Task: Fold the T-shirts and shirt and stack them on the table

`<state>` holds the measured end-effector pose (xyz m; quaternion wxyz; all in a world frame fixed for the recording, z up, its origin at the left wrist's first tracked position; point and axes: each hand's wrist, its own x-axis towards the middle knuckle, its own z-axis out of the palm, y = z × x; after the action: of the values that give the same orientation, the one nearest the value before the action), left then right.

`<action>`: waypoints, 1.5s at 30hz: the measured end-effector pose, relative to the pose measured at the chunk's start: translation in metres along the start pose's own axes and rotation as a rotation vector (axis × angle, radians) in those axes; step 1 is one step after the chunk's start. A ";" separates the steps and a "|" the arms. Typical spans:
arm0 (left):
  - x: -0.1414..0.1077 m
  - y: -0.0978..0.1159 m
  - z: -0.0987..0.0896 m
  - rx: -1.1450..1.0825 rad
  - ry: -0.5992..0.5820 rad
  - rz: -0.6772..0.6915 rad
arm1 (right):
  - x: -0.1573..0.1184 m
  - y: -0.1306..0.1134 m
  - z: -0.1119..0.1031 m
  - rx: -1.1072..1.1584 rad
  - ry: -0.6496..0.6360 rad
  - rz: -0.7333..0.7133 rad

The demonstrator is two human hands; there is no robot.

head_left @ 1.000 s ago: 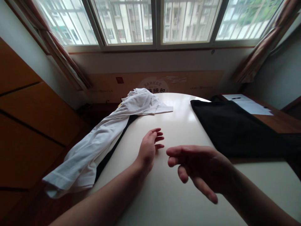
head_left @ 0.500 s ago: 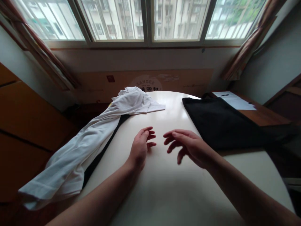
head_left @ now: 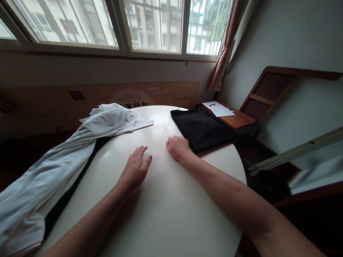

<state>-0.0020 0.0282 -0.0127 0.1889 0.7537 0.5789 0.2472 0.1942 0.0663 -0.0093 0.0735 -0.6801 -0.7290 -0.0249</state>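
My left hand (head_left: 136,167) is open over the middle of the white round table (head_left: 160,200), thumb apart from the fingers, holding nothing. My right hand (head_left: 178,147) rests low by the left edge of a folded black cloth (head_left: 205,128), its fingers curled under and their tips hidden. I see no cloth in its grasp. The black cloth lies flat near the table's right edge. Along the left side a rumpled white garment (head_left: 66,146) is spread out, with a strip of black fabric (head_left: 77,182) showing beneath its inner edge.
Beyond the round table, at the right, a wooden surface (head_left: 242,122) bears white paper (head_left: 219,109) with a small dark object on it. A brown printed board (head_left: 99,93) leans below the window. A pale bar (head_left: 297,150) slants across the far right.
The view has swung to the right. My right hand has turned palm down, moved close to the black cloth, and its fingers have curled. My left hand stays open, its thumb now further apart.
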 end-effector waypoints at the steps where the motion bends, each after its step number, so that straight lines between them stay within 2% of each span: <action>1: -0.001 0.000 0.001 0.118 -0.047 0.004 | 0.000 -0.003 -0.002 -0.013 -0.028 0.000; 5: -0.006 0.003 0.005 0.451 -0.134 -0.001 | 0.001 -0.019 -0.014 -0.052 -0.130 -0.012; 9: -0.011 0.009 0.003 0.580 -0.185 -0.056 | 0.004 -0.038 -0.020 -0.089 -0.170 -0.011; 14: -0.015 0.016 0.000 0.583 -0.212 -0.070 | 0.006 -0.047 -0.017 -0.108 -0.185 -0.025; 36: -0.014 0.007 0.008 0.608 -0.154 -0.029 | 0.001 -0.039 -0.020 -0.018 -0.141 0.045; 45: -0.010 0.008 0.008 0.635 -0.171 -0.023 | 0.000 -0.021 -0.013 0.065 -0.089 0.048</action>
<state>0.0065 0.0162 -0.0162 -0.0048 0.7865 0.6174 -0.0118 0.1743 0.0628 0.0051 0.0637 -0.6949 -0.7156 0.0311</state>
